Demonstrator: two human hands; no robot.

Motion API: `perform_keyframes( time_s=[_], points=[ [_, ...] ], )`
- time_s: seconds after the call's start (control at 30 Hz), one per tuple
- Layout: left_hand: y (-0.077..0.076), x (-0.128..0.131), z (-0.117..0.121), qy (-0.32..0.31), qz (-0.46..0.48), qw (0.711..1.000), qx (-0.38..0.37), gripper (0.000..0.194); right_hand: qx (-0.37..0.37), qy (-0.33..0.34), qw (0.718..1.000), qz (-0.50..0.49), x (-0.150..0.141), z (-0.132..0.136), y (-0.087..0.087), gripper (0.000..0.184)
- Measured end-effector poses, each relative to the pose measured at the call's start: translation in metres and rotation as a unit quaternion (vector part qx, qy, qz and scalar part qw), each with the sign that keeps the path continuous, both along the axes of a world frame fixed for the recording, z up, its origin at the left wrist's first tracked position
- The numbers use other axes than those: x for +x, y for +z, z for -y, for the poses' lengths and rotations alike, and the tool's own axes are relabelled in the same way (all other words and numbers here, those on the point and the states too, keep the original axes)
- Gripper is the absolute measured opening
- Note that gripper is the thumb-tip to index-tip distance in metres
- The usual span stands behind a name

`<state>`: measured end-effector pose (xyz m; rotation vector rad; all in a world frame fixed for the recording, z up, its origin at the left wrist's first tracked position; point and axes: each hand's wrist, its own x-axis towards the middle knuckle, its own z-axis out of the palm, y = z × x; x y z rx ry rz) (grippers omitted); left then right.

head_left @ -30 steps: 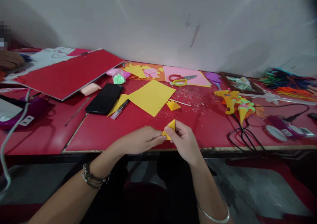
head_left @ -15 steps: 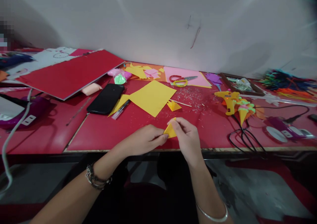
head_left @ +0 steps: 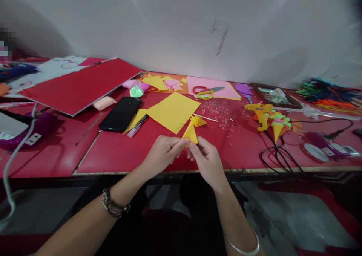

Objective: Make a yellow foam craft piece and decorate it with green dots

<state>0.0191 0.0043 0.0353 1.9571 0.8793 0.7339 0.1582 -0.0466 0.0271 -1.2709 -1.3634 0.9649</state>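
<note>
A small folded piece of yellow paper point(head_left: 190, 134) points up and away between my hands, above the front of the red table. My left hand point(head_left: 166, 150) pinches its lower left edge with the thumb on top. At its lower right corner, my right hand point(head_left: 207, 157) grips it between thumb and fingers. Just beyond the held piece lies another small folded yellow paper point(head_left: 199, 121), beside a thin white stick point(head_left: 210, 118). A large square yellow sheet point(head_left: 174, 111) lies flat behind my left hand.
A black phone point(head_left: 120, 114) and a pen point(head_left: 137, 125) lie to the left, near a large red board point(head_left: 82, 84). Scissors point(head_left: 207, 92) rest on pink paper at the back. To the right stand a yellow glue gun point(head_left: 260, 115), its looped black cable point(head_left: 278, 158) and a purple power strip point(head_left: 325, 144).
The folded yellow paper has been turned so its tip points away from me and has risen slightly. My right hand has shifted from its top to its lower right corner.
</note>
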Motion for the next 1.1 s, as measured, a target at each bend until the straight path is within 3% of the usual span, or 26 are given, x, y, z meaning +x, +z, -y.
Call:
perform_keyframes(
  time_s=[0.23,0.33,0.47,0.7,0.87,0.93,1.0,1.03,1.1],
  points=[
    [0.0,0.002,0.001,0.006,0.021,0.998,-0.059,0.043,-0.004,0.032,0.998,-0.054,0.0,0.0,0.005,0.025],
    [0.002,0.001,0.0,-0.026,0.032,0.996,-0.073,0.038,0.002,0.039,0.998,-0.056,0.004,0.001,0.007,0.026],
    [0.005,-0.002,-0.001,-0.082,0.033,0.993,-0.076,0.032,0.004,0.016,0.998,-0.059,0.007,0.002,0.006,0.024],
    [0.003,-0.005,0.0,-0.04,-0.011,0.997,-0.067,0.047,0.01,-0.06,0.997,-0.048,0.004,0.001,0.004,0.022],
    [-0.001,-0.002,0.0,-0.038,0.017,0.996,-0.084,0.048,0.032,-0.132,0.987,-0.084,0.001,0.0,0.0,0.015],
    [-0.003,0.001,-0.001,-0.013,0.04,0.996,-0.083,0.043,0.054,-0.159,0.985,-0.042,0.0,0.0,0.001,0.017],
    [-0.004,0.002,-0.003,0.017,0.062,0.995,-0.082,0.038,0.117,-0.209,0.969,0.065,0.001,0.0,0.003,0.017],
    [-0.005,0.002,-0.004,0.018,0.074,0.993,-0.093,0.039,0.169,-0.231,0.947,0.145,0.002,0.0,0.005,0.016],
    [-0.006,0.002,-0.005,-0.028,0.102,0.986,-0.133,0.046,0.285,-0.227,0.871,0.33,0.006,-0.002,0.009,0.013]
  ],
)
